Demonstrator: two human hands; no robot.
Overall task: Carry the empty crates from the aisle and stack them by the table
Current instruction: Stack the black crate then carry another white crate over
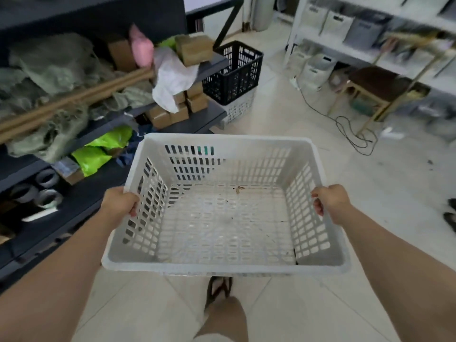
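I hold an empty white slatted crate [222, 223] in front of me above the tiled floor. My left hand [119, 201] grips its left rim and my right hand [332, 201] grips its right rim. Ahead, a black crate [234, 72] sits stacked on a white crate [240, 107] on the floor, at the end of the dark shelving and below a dark table [212, 8] at the top of the view.
Dark shelves [74, 144] on the left hold cloth, cardboard boxes, green bags and tape rolls. White shelves [370, 45] with bags line the right, with a stool [375, 87] and a black cable [350, 129] on the floor. Sandals [450, 215] lie at the right edge.
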